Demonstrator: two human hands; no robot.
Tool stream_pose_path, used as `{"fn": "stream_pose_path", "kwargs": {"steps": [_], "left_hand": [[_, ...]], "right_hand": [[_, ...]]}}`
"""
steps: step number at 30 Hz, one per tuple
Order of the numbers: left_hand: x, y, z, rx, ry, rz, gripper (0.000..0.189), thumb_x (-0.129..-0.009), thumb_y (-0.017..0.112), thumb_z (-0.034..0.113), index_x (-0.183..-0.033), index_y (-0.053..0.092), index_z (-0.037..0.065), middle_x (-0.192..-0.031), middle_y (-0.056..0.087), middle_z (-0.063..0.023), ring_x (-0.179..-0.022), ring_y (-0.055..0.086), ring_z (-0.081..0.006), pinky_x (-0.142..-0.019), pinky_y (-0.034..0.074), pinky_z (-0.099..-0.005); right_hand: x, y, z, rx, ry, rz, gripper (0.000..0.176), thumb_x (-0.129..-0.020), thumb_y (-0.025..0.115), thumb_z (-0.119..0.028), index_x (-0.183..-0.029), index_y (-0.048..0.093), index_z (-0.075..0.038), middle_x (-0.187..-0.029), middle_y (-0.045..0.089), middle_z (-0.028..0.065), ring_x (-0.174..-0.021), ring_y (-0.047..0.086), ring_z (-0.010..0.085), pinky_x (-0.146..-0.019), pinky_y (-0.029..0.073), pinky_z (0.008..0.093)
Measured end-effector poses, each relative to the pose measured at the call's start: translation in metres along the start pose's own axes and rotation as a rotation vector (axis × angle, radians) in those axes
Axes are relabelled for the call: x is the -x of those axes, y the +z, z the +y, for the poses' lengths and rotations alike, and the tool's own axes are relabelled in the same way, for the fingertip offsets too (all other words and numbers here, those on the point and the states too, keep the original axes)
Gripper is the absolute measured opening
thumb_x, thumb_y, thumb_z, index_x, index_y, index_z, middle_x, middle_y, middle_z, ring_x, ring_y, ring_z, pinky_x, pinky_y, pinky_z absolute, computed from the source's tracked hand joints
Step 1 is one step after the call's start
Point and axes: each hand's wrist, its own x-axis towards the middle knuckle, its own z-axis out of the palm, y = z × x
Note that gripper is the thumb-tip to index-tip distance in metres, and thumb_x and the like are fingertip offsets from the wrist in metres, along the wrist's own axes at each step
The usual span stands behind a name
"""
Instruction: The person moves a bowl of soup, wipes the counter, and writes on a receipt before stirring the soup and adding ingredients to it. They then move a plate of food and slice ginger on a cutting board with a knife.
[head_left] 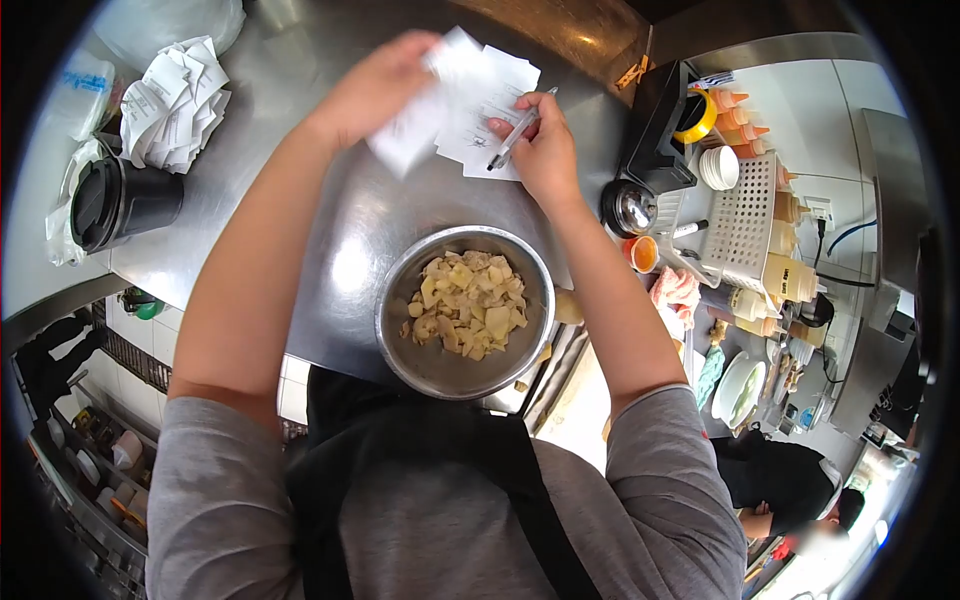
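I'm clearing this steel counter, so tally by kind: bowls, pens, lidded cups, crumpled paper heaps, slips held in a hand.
Metal bowl: 1
Pen, in the right hand: 1
Black lidded cup: 1
Crumpled paper heap: 1
Paper slip, in the left hand: 1
Total: 5

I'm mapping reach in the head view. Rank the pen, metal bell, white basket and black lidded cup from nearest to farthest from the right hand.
1. pen: in the grip of the right hand.
2. metal bell: just to the hand's right.
3. white basket: further right, beyond the bell.
4. black lidded cup: far left, across the counter.
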Motion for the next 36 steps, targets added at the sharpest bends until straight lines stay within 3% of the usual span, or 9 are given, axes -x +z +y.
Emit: {"fn": "stream_pose_path", "kwargs": {"steps": [1, 2, 4, 7, 10, 17, 27, 33, 36], "left_hand": [[0.007, 0.004, 0.008, -0.269, -0.092, -0.24, 0.033, -0.092, 0.054, 0.006, -0.125, 0.057, 0.008, -0.101, 0.068, -0.005, -0.089, 0.064, -0.0104, -0.081, 0.052, -0.0286], [0.011, 0.011, 0.001, -0.619, 0.03, -0.359, 0.03, -0.089, 0.057, 0.006, -0.118, 0.061, 0.01, -0.099, 0.069, -0.0055, -0.09, 0.065, -0.014, -0.082, 0.053, -0.0316], [0.027, 0.028, -0.009, -1.028, 0.283, -0.303, 0.024, -0.087, 0.061, 0.009, -0.111, 0.065, 0.011, -0.105, 0.067, -0.0042, -0.089, 0.065, -0.0212, -0.083, 0.052, -0.0354], [0.038, 0.035, -0.019, -1.032, 0.381, -0.205, 0.021, -0.086, 0.065, 0.015, -0.107, 0.066, 0.012, -0.114, 0.063, -0.0012, -0.094, 0.061, -0.0252, -0.087, 0.05, -0.038], [0.041, 0.035, -0.034, -1.043, 0.566, -0.112, 0.02, -0.085, 0.066, 0.018, -0.104, 0.067, 0.013, -0.119, 0.059, 0.0011, -0.1, 0.058, -0.0228, -0.092, 0.048, -0.0384], [0.042, 0.035, -0.042, -1.046, 0.563, -0.066, 0.019, -0.085, 0.066, 0.019, -0.103, 0.067, 0.012, -0.118, 0.06, 0.0014, -0.105, 0.056, -0.0221, -0.095, 0.046, -0.0381], [0.044, 0.035, -0.041, -1.036, 0.516, -0.092, 0.018, -0.086, 0.065, 0.02, -0.103, 0.067, 0.015, -0.119, 0.06, 0.0024, -0.109, 0.055, -0.0208, -0.098, 0.045, -0.0385], [0.043, 0.035, -0.042, -1.027, 0.524, -0.089, 0.016, -0.085, 0.065, 0.02, -0.101, 0.067, 0.016, -0.118, 0.06, 0.0026, -0.109, 0.055, -0.0206, -0.098, 0.046, -0.0383], [0.042, 0.033, -0.043, -1.018, 0.534, -0.073, 0.015, -0.085, 0.066, 0.02, -0.1, 0.067, 0.016, -0.117, 0.061, 0.0026, -0.107, 0.055, -0.0207, -0.096, 0.046, -0.0384]], "right_hand": [[-0.001, 0.0, 0.001, 0.0, 0.002, 0.0, 0.032, -0.081, 0.077, -0.011, -0.101, 0.053, -0.005, -0.09, 0.057, 0.009, -0.07, 0.055, 0.0188, -0.066, 0.049, 0.033], [-0.002, 0.0, 0.002, -0.073, 0.017, 0.017, 0.025, -0.086, 0.073, -0.019, -0.099, 0.055, -0.006, -0.083, 0.055, 0.0051, -0.067, 0.051, 0.015, -0.063, 0.046, 0.0299], [-0.004, -0.002, 0.008, -0.146, 0.03, 0.032, 0.023, -0.092, 0.068, -0.026, -0.098, 0.057, -0.007, -0.076, 0.054, 0.0012, -0.064, 0.047, 0.0111, -0.06, 0.043, 0.0269], [-0.002, -0.017, 0.008, -0.589, 0.005, -0.09, 0.051, -0.104, 0.037, -0.046, -0.086, 0.06, -0.003, -0.071, 0.054, 0.0007, -0.064, 0.046, 0.0093, -0.059, 0.037, 0.0238], [0.0, -0.009, 0.001, -0.785, 0.087, -0.159, 0.052, -0.104, 0.034, -0.043, -0.084, 0.062, -0.003, -0.069, 0.055, 0.0013, -0.064, 0.047, 0.0086, -0.06, 0.039, 0.024], [0.005, 0.004, 0.003, -0.539, 0.125, -0.139, 0.026, -0.092, 0.067, -0.021, -0.076, 0.064, 0.0, -0.077, 0.069, 0.0069, -0.067, 0.062, 0.0093, -0.062, 0.048, 0.0238], [0.003, 0.007, 0.007, -0.313, 0.057, -0.156, 0.025, -0.09, 0.069, -0.022, -0.078, 0.067, 0.0, -0.07, 0.068, 0.0035, -0.065, 0.058, 0.0076, -0.063, 0.047, 0.0243], [0.002, 0.001, 0.011, -0.223, 0.054, -0.161, 0.025, -0.094, 0.065, -0.019, -0.079, 0.065, 0.0, -0.078, 0.068, 0.0045, -0.067, 0.059, 0.0082, -0.062, 0.047, 0.023], [0.004, -0.002, 0.011, -0.318, 0.092, -0.115, 0.027, -0.09, 0.069, -0.024, -0.075, 0.067, -0.001, -0.067, 0.065, 0.0026, -0.062, 0.053, 0.0068, -0.059, 0.045, 0.0253]]}}
